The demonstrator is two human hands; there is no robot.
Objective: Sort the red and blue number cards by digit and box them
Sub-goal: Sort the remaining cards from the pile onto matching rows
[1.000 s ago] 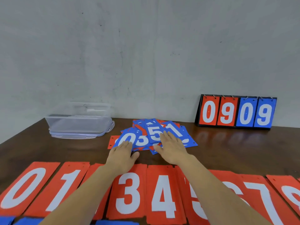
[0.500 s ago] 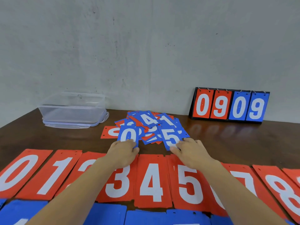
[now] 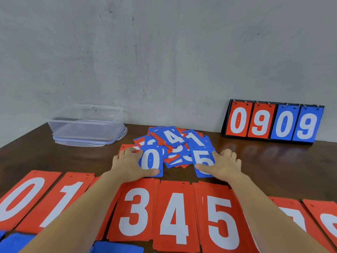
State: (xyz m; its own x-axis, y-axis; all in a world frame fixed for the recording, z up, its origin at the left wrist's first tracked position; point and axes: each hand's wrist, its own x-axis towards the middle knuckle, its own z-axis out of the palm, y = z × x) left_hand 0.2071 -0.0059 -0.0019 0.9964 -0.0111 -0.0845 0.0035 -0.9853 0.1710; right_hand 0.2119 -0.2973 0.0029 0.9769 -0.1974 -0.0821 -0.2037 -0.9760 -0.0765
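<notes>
A: Two cards are being taken at once from the loose pile (image 3: 176,143) in the middle of the table (image 3: 273,170). The blue 0 card (image 3: 151,159) is gripped by the left hand (image 3: 127,162), with the thumb laid along its near edge and the fingers curled over its left side.

B: And the blue 5 card (image 3: 203,159) is held the same way by the right hand (image 3: 227,166): thumb on the face, fingers bent round the outer edge. Whether any fingertips are slipped underneath cannot be told.

A: Both cards are found at the pile's near side, just beyond the red row (image 3: 175,216), where 0, 1, 3, 4 and 5 can be read in order.

B: Their far ends are lapped with the pile, so a flat draw is judged best. Each should be slid toward the body before being lifted, so that neighbours are not dragged along.

A: Below the reds, some blue cards (image 3: 116,248) are glimpsed. Placement under the matching red digit is presumably wanted, with edges squared.

B: The clear box (image 3: 87,123) is set at the back left, well apart. Boxing is judged a long way off.
</notes>
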